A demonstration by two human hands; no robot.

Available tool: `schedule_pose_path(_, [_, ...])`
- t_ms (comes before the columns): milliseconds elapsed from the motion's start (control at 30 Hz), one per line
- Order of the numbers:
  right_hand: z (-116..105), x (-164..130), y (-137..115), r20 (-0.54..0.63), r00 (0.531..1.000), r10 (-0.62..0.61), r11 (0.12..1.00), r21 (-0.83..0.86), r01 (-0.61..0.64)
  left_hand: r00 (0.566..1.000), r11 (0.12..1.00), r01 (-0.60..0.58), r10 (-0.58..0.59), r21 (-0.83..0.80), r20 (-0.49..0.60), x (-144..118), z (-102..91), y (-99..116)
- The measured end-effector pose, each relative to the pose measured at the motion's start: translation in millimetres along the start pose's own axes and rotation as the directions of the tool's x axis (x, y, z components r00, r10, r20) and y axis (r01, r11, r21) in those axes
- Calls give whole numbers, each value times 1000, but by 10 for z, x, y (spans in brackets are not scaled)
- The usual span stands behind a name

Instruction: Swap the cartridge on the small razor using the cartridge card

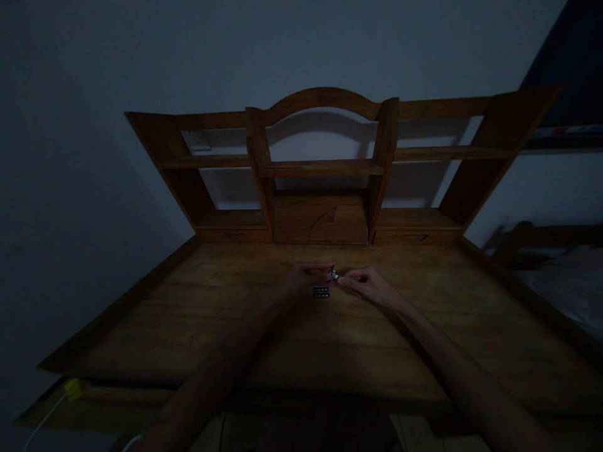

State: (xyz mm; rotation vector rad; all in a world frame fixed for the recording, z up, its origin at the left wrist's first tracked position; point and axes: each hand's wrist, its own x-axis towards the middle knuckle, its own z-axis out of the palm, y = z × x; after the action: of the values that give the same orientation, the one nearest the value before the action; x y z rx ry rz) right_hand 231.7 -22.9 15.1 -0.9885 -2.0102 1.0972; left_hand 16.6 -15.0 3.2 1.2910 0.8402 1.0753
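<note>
Over the wooden desk [226,314], my left hand [311,273] and my right hand [365,284] almost meet. Between their fingertips is a small black-and-silver piece [333,274], too small and dim to name. My left fingers pinch its left side, and the right thumb and fingers are closed at its right side. Just below the left fingertips lie two short black strips [321,292] with rows of pale marks, one in front of the other on the desk. Both forearms reach in from the near edge.
A wooden hutch [323,167] with shelves and small drawers stands along the desk's back, against a pale wall [301,50]. A yellow plug-like item [72,389] with a white cable is at the near left. The room is dim.
</note>
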Motion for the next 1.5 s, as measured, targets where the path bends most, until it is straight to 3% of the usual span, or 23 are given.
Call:
schedule_pose_path(167, [-14, 5, 13, -39, 997, -69, 990, -123, 64, 996, 988, -81, 86, 135, -32, 29, -2, -41])
schedule_pose_path(333, [-25, 6, -4, -65, 994, -87, 984, -164, 75, 990, 983, -131, 122, 128, 69, 19, -4, 12])
schedule_pose_path(500, [-32, -14, -48, -43, 996, -78, 990, -122, 72, 991, 982, -116, 104, 147, 86, 19, -19, 69])
schedule_pose_path(767, [-34, -4, -27, -42, 997, -72, 986, -151, 65, 996, 995, -51, 44, 90, 79, 108, -72, -40])
schedule_pose_path(1067, [-48, 7, 11, -47, 995, -91, 985, -149, 83, 990, 994, -77, 68, 73, 122, 73, -68, -12])
schedule_pose_path(1233, [-40, 2, -28, -58, 995, -87, 994, -75, 83, 985, 998, -55, 59, -29, 163, 68, -70, 2])
schedule_pose_path(1500, [-4, 26, 51, -76, 995, 70, 981, 183, -56, 993, 988, 38, -21, -148, 114, 115, -106, -39])
